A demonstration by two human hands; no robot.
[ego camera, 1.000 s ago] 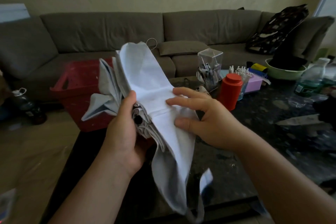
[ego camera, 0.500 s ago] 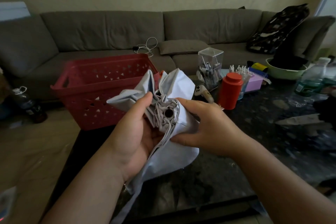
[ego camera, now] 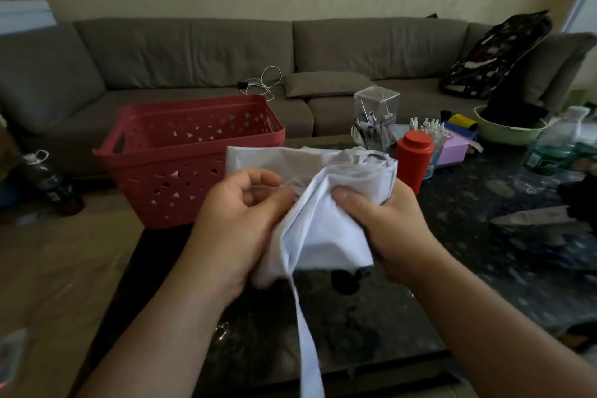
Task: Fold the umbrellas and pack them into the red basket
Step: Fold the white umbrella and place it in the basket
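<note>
Red basket (ego camera: pixel 193 152), far left on the table: no umbrella visible inside. Our left hand (ego camera: pixel 235 220) pinches loose canopy; our right hand (ego camera: pixel 384 223) wraps the bundled ribs. White umbrella (ego camera: pixel 323 203), held between both, just right of the basket: we judge it light, limp, slippery; best gripped round the ribs.

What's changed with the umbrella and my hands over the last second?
The white umbrella was lowered from upright, uncovering the red basket, and now lies bunched crosswise. The right hand, flat on the fabric before, now grips it; the left hand kept its hold. Basket and table items stayed put.
</note>
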